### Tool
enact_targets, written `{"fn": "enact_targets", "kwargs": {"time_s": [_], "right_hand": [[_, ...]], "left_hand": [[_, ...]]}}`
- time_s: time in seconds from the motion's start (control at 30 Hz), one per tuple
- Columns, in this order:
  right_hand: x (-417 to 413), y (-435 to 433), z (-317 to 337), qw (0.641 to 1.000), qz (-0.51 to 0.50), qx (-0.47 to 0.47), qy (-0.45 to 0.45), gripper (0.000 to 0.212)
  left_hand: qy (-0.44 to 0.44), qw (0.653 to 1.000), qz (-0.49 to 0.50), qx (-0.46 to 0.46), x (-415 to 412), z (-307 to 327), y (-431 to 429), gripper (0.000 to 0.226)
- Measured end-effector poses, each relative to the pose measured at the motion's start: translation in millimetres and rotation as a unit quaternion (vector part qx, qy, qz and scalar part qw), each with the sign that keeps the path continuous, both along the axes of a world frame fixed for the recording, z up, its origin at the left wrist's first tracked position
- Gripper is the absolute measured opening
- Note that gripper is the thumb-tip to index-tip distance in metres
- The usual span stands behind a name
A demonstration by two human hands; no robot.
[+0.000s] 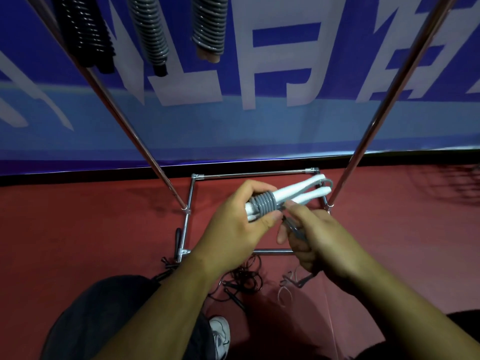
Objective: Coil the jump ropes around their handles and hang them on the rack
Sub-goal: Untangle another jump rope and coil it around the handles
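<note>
Single head-worn wide-angle view, looking forward and steeply down. It faces the rack (254,173) head-on, with the rack's base mid-frame and its poles splaying toward the upper corners. The left hand (233,227) and right hand (319,237) are very close, over the rack's base. A banner (259,126) behind the rack fills the top half.

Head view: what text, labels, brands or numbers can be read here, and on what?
Blue banner: large white characters, cut off by the frame's top edge and distorted; not readable.
White handles, grey rope, shoe: no print visible.
</note>
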State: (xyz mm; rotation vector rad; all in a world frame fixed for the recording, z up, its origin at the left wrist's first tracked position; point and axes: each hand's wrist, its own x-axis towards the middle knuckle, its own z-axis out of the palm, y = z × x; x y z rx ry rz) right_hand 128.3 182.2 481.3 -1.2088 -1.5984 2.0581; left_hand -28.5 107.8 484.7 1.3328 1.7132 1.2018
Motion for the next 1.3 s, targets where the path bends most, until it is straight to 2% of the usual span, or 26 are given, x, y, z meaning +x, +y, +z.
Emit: {"fn": "enact_targets", "kwargs": {"time_s": [0.13,0.2,0.27,0.37,0.43,0.57,0.63,0.7,0.73,0.8,0.87,0.93,1.13,1.3], "right_hand": [[-0.2,0.0,-2.9,0.997,-0.009,0.031,-0.071,0.075],[-0.4,1.2,-5.4,0.997,-0.019,0.010,-0.079,0.074],[-0.3,2.8,-5.5,0.998,-0.017,-0.017,-0.054,0.071],[-0.5,3.1,-3.2,0.998,-0.028,-0.048,-0.012,0.059],[-1.5,2.8,-3.0,0.998,-0.035,-0.047,0.011,0.050],[-3.7,-0.1,0.1,0.998,0.004,-0.007,0.062,0.047],[-3.9,-3.0,2.3,0.995,0.040,0.018,0.091,0.045],[-4.0,-4.3,4.3,0.991,0.069,0.035,0.109,0.042],[-3.4,-4.1,4.0,0.990,0.076,0.038,0.111,0.043],[-1.9,-4.2,3.3,0.990,0.081,0.042,0.107,0.044],[-1.3,-4.6,0.3,0.989,0.084,0.066,0.098,0.049],[-1.9,-5.4,-3.3,0.989,0.077,0.096,0.077,0.060],[-2.9,-4.5,-1.4,0.992,0.056,0.116,0.001,0.065],[-2.9,-3.1,0.0,0.997,0.049,0.052,-0.001,0.062]], "left_hand": [[0.160,0.985,-0.047,0.047,8.9,-4.9,0.5,0.030],[0.182,0.980,-0.057,0.060,10.5,-7.0,1.4,0.030],[0.160,0.984,-0.053,0.053,9.1,-6.8,1.0,0.033],[0.025,0.998,-0.059,-0.013,8.6,-2.4,-1.3,0.041],[-0.077,0.994,-0.061,-0.056,7.8,0.2,-1.2,0.043],[-0.160,0.984,-0.011,-0.079,1.2,1.6,2.9,0.034],[-0.249,0.964,-0.003,-0.089,0.9,2.8,4.6,0.035],[-0.370,0.924,-0.010,-0.092,1.0,4.1,5.0,0.040],[-0.392,0.916,-0.015,-0.086,0.4,5.3,4.5,0.041],[-0.348,0.934,-0.022,-0.072,-0.3,6.8,3.7,0.033],[-0.237,0.970,-0.008,-0.051,-2.0,7.3,2.5,0.021],[-0.163,0.986,0.010,-0.026,-3.5,5.5,1.5,0.015],[-0.075,0.996,0.047,-0.001,-4.0,5.9,-0.3,0.011],[-0.058,0.997,0.046,0.006,-1.3,9.7,1.5,0.021]]}}
